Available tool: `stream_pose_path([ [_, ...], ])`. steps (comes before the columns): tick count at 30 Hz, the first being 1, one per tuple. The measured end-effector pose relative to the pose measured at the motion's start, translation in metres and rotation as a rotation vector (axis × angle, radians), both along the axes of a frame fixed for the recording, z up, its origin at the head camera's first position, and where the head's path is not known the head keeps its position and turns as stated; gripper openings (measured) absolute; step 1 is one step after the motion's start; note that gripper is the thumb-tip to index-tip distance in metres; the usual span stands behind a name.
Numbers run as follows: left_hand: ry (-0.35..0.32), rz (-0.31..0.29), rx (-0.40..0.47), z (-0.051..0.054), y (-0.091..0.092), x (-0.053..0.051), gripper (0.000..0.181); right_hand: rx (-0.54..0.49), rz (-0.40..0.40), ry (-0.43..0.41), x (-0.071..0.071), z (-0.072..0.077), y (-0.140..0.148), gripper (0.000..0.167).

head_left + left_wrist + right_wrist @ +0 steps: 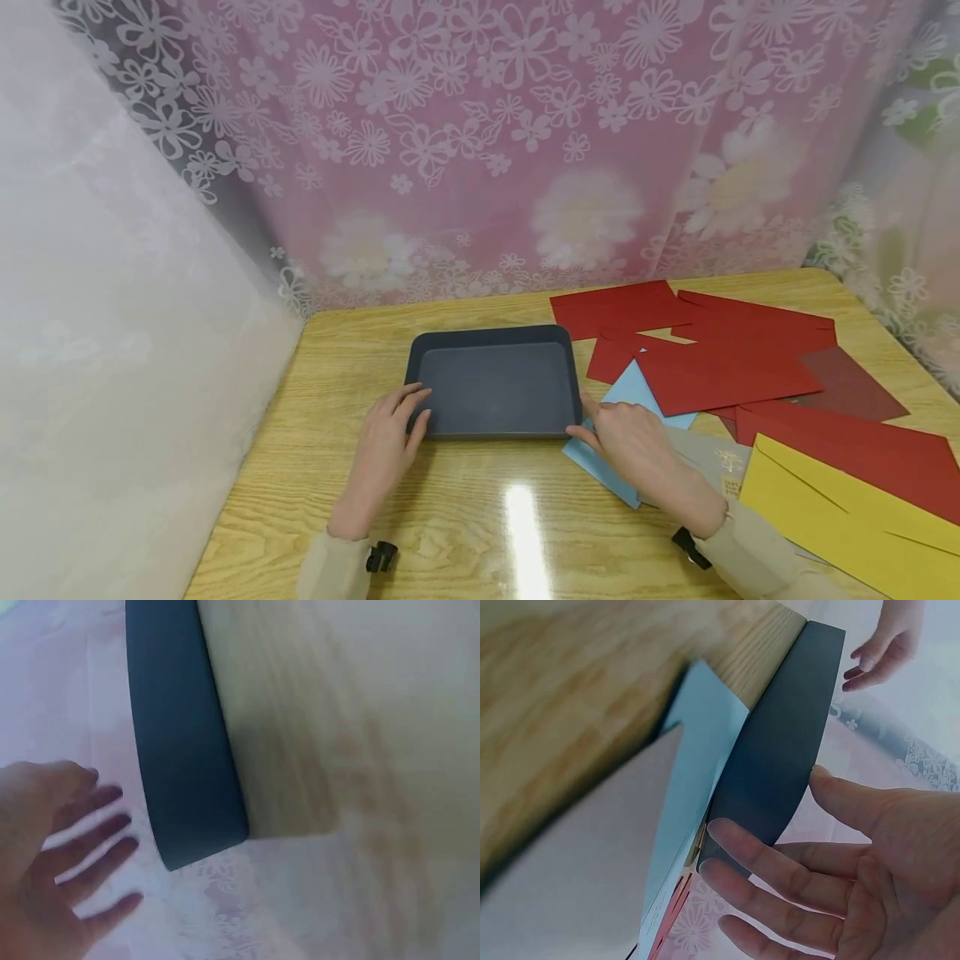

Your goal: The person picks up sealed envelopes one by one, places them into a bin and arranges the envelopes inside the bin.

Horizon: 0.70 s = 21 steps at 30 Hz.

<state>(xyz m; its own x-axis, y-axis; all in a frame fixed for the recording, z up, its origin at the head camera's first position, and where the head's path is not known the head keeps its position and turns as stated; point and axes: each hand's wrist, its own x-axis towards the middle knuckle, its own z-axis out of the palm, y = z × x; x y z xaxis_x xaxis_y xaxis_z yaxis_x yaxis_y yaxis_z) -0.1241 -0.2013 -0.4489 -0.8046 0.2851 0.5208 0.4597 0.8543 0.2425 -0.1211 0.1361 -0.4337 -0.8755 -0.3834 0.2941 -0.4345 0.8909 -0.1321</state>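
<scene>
A dark grey rectangular tray (495,383) lies flat on the wooden table between both hands, its inside bare. At its left end my left hand (386,433) has its fingers spread and overlaps the near-left corner; in the left wrist view the fingers (105,862) stand apart from the tray's wall (180,750). My right hand (630,437) is at the near-right corner. There, the right wrist view has the thumb by the tray's rim and the loosely extended fingers (780,877) against or close beside its outer wall (787,727).
Right of the tray lie several overlapping red envelopes (727,379), a light blue envelope (603,467), a grey envelope (697,446) with gold print, and a yellow envelope (840,517). A pink floral curtain (465,167) hangs behind the table (450,517); a whitish sheet (135,333) hangs at left.
</scene>
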Motion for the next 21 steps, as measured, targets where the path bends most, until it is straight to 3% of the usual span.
stream_pose_path([
  [3,-0.002,-0.051,-0.067,0.0021,0.0004,-0.0020,0.025,0.001,-0.004,0.006,0.0000,-0.0004,-0.0003,0.057],
  [6,-0.072,-0.086,-0.148,0.0006,0.0009,-0.0023,0.016,0.001,-0.007,0.012,0.0002,-0.0007,-0.0001,0.057],
  [11,-0.156,-0.071,-0.261,-0.0033,0.0030,-0.0035,0.019,0.002,-0.003,0.017,-0.0001,-0.0008,0.0003,0.056],
  [14,-0.153,-0.045,-0.305,-0.0034,0.0042,-0.0043,0.023,0.006,0.002,0.026,0.0000,-0.0009,0.0004,0.056],
  [21,-0.107,-0.054,-0.347,-0.0044,0.0052,-0.0078,0.018,0.007,0.002,0.032,0.0004,-0.0008,0.0002,0.056],
])
